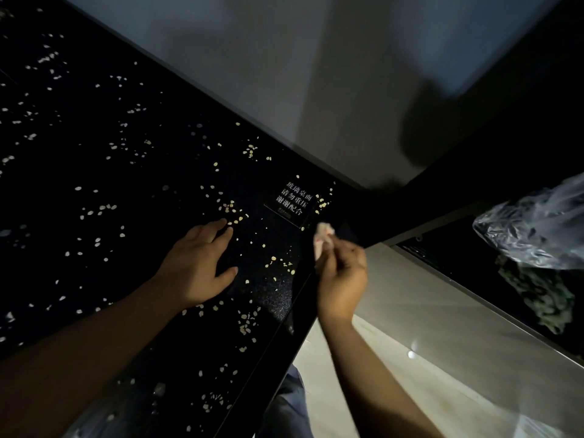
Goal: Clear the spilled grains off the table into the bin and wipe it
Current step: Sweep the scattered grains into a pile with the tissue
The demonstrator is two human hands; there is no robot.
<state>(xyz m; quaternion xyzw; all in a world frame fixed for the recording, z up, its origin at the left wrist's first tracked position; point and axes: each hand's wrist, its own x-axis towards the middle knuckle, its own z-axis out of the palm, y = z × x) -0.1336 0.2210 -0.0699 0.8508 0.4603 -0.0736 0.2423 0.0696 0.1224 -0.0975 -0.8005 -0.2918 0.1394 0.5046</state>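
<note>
Many pale grains point(234, 213), scattered, black table point(94, 172)

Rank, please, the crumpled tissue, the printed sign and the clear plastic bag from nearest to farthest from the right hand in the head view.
1. Crumpled tissue: pinched in the right hand, at the table edge.
2. Printed sign: on the tabletop just beyond, slightly left.
3. Clear plastic bag: far right, off the table.

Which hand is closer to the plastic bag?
Right. The right hand, pinching a tissue, is by the table edge nearest the plastic bag; the left hand rests on it, farther off.
</note>
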